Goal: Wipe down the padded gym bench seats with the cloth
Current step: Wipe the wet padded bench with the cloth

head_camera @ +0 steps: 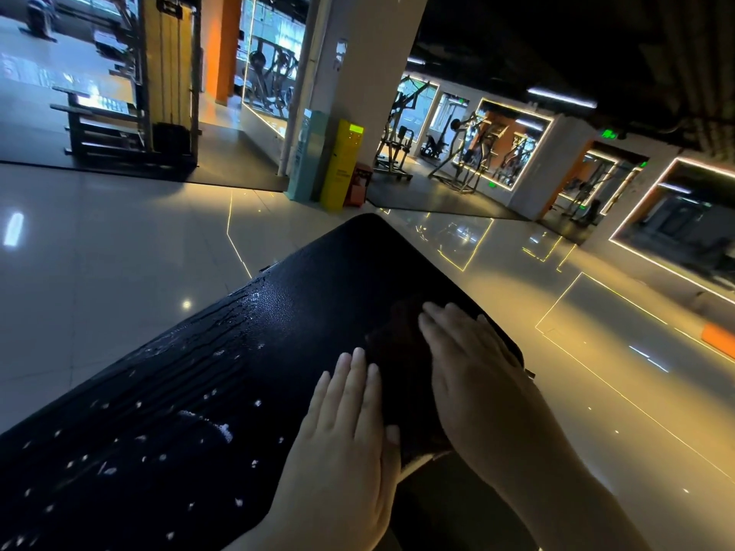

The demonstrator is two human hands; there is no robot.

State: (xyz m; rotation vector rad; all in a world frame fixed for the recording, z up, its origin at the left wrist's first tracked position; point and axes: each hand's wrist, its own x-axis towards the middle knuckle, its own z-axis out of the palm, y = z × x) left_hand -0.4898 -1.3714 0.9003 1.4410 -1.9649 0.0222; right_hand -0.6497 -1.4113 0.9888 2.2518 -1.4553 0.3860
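The long black bench pad (338,272) runs from near the person up and away to its round far end. Wet drops (224,431) sit along the pad's left side. The dark cloth (397,375) lies flat by the pad's right edge. Both hands press flat on it with straight fingers. The left hand (350,431) is nearer the wet side and the right hand (473,367) is by the edge. The next wipe likely goes left.
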